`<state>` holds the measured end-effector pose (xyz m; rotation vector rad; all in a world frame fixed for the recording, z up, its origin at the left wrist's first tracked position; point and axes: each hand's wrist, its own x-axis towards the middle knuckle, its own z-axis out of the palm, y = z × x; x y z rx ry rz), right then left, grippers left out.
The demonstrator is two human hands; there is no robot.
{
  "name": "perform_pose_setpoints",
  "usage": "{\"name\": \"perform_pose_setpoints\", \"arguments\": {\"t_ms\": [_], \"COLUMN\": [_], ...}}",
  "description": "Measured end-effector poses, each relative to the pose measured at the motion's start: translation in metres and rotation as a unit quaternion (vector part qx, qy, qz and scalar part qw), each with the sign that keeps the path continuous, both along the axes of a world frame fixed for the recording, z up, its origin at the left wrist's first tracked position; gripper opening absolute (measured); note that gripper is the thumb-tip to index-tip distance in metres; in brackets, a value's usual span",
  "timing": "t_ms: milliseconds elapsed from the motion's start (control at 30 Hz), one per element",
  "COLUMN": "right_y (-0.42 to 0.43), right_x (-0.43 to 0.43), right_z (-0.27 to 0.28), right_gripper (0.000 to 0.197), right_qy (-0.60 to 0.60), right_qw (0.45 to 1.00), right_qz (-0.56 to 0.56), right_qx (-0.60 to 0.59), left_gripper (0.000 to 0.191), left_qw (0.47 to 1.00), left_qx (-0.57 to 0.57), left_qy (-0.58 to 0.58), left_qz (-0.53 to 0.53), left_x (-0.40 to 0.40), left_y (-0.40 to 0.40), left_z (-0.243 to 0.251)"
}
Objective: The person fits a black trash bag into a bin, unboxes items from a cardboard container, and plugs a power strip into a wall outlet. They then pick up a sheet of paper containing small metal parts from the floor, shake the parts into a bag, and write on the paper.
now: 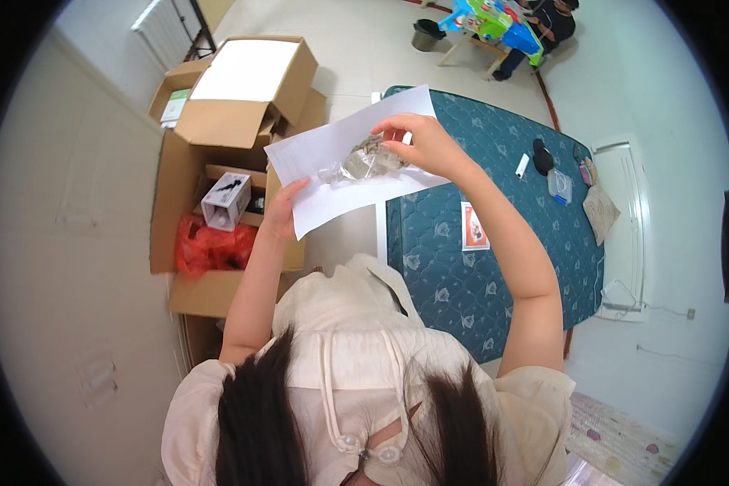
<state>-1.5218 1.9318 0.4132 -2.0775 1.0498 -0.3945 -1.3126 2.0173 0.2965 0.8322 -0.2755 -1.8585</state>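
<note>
My left hand (284, 211) grips the lower left edge of a white paper sheet (325, 209), its thumb lying on top. The sheet is raised and tilted in front of me. On it rests a crumpled clear plastic bag (359, 166) with greyish contents that I cannot identify. My right hand (426, 146) hovers over the right end of this bag, thumb and fingers curled and apart. Whether its fingertips touch the greyish contents is hard to tell.
To the left, an open cardboard box (170, 194) holds a white product box (228, 191) and a red plastic bag (219, 246). On the right lies a green patterned mattress (437, 273) with a printed card (475, 228). A person (556, 27) sits at a colourful table (492, 21).
</note>
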Motion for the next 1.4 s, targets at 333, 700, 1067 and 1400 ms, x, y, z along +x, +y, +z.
{"name": "perform_pose_setpoints", "arguments": {"t_ms": [333, 700, 1067, 1400], "right_y": [-0.101, -0.259, -0.435, -0.559], "right_x": [-0.018, -0.016, 0.012, 0.035], "right_z": [-0.015, -0.019, -0.032, -0.034], "right_gripper": [0.030, 0.012, 0.013, 0.015], "right_qy": [0.138, -0.013, 0.099, 0.106], "right_qw": [0.978, 0.998, 0.989, 0.984], "right_qz": [0.008, 0.026, 0.113, 0.134], "right_qx": [-0.159, -0.058, 0.019, 0.059], "left_gripper": [0.036, 0.033, 0.036, 0.033], "left_qw": [0.996, 0.997, 0.996, 0.994], "left_qx": [-0.032, -0.003, -0.016, 0.004], "left_qy": [0.077, 0.070, 0.072, 0.088], "left_qz": [-0.040, 0.023, 0.049, 0.065], "left_x": [-0.018, -0.025, -0.009, 0.002], "left_y": [-0.139, -0.266, -0.415, -0.529], "left_z": [-0.026, -0.022, -0.028, -0.026]}}
